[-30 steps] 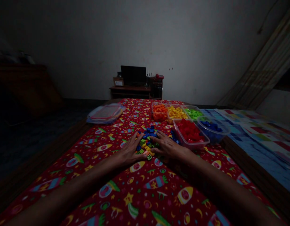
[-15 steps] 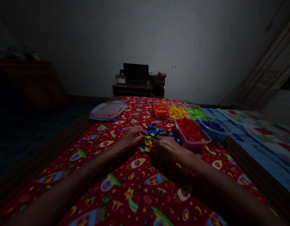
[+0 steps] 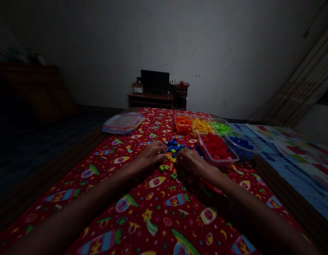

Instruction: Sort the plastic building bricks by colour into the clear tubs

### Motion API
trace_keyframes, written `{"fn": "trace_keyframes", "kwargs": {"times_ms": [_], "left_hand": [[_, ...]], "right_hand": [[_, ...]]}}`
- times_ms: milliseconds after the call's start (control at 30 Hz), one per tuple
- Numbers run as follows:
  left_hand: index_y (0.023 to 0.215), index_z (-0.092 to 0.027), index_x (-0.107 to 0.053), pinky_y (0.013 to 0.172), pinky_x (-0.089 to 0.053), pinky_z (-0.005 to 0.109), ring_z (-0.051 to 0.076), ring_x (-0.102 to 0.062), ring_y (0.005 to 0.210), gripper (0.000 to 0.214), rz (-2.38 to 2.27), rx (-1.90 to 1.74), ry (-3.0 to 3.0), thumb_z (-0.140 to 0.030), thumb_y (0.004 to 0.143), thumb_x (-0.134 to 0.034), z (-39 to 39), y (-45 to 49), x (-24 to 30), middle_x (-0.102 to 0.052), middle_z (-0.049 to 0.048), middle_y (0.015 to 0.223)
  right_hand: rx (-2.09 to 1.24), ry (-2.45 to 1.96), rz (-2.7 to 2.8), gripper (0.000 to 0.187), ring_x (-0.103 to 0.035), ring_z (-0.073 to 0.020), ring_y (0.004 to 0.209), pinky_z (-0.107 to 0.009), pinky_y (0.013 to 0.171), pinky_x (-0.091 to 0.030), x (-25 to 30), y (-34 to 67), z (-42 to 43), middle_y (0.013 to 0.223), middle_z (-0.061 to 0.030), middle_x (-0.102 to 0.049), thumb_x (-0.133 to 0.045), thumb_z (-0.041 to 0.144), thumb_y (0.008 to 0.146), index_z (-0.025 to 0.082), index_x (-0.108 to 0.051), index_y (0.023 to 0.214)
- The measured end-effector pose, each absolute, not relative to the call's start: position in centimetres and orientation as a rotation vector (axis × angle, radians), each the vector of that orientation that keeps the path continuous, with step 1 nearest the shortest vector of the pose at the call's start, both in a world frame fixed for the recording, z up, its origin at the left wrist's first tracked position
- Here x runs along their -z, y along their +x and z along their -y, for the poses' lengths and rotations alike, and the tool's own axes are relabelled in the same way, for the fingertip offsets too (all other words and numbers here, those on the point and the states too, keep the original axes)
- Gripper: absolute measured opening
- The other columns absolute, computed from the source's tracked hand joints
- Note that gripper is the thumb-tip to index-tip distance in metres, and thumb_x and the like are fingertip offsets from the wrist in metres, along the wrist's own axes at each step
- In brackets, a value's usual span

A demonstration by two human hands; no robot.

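Note:
A small pile of toy building blocks (image 3: 174, 148), mostly blue with some green, orange and yellow, lies between my hands on the red patterned cloth. At its left edge, my left hand (image 3: 152, 155) is closed, with a bit of yellow block (image 3: 159, 152) showing at its fingers. On the right, my right hand (image 3: 192, 160) is curled downward, and a yellow block (image 3: 181, 158) shows by its fingertips. Nearer to me lie green blocks (image 3: 166, 167), an orange piece (image 3: 171, 165) and one separate green block (image 3: 173, 175). My right fingertips are partly hidden.
Clear tubs hold sorted blocks: red (image 3: 217, 148), blue (image 3: 242, 144), orange (image 3: 183, 124), yellow (image 3: 203, 125) and green (image 3: 221, 127). Stacked lids (image 3: 123, 122) lie at the far left of the cloth (image 3: 153, 219). A dark monitor (image 3: 155, 81) stands by the wall.
A green block now lies separately at the near side of the pile. The green block that stood out between my hands is gone from there. Both hands have shifted slightly and their fingers have curled in.

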State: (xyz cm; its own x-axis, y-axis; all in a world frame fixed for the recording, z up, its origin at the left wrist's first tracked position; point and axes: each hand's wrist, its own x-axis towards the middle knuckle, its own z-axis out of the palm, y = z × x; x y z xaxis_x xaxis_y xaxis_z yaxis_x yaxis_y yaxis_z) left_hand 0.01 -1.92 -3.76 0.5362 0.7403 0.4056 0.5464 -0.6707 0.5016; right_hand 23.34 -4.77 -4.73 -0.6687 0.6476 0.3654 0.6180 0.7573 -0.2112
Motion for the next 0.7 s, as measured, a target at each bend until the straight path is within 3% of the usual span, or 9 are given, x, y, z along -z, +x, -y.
{"fn": "trace_keyframes", "kwargs": {"times_ms": [233,367,567,700], "left_hand": [[0.069,-0.018,-0.065,0.059,-0.045,0.024,0.015,-0.059,0.062,0.027,-1.245,-0.946,2.111,-0.045,0.071,-0.061,0.9,-1.2,2.2,-0.067,0.0013,0.068],[0.07,-0.018,-0.064,0.061,-0.046,0.025,0.016,-0.06,0.063,0.027,-1.262,-0.976,2.134,-0.045,0.071,-0.059,0.9,-1.7,1.8,-0.067,0.0011,0.069],[0.081,-0.018,-0.067,0.064,-0.048,0.026,0.018,-0.062,0.07,0.025,-1.194,-0.911,2.205,-0.04,0.075,-0.056,0.7,-1.7,2.1,-0.069,0.0026,0.078],[0.084,-0.019,-0.067,0.068,-0.046,0.024,0.016,-0.061,0.075,0.016,-1.025,-0.737,2.455,-0.027,0.078,-0.054,1.6,-0.7,2.6,-0.067,0.003,0.082]], "right_hand": [[0.083,-1.204,2.754,0.011,-0.055,-0.0164,0.078,-0.026,0.067,-0.033,3.5,20.8,4.9,0.087,-0.0085,-0.063,-0.052,0.021,0.088,0.016,-0.061,0.093],[0.126,-1.287,2.795,0.019,-0.058,-0.0176,0.082,-0.026,0.067,-0.034,2.5,19.9,5.7,0.095,-0.0099,-0.065,-0.049,0.017,0.088,0.017,-0.062,0.102],[0.05,-1.368,2.659,0.02,-0.057,-0.0161,0.076,-0.025,0.062,-0.032,1.9,20.7,4.6,0.085,-0.009,-0.066,-0.05,0.025,0.087,0.015,-0.063,0.097],[0.011,-1.3,2.616,0.02,-0.055,-0.0148,0.073,-0.024,0.061,-0.032,1.4,20.1,3.3,0.084,-0.0085,-0.065,-0.05,0.025,0.087,0.014,-0.062,0.099]]}}
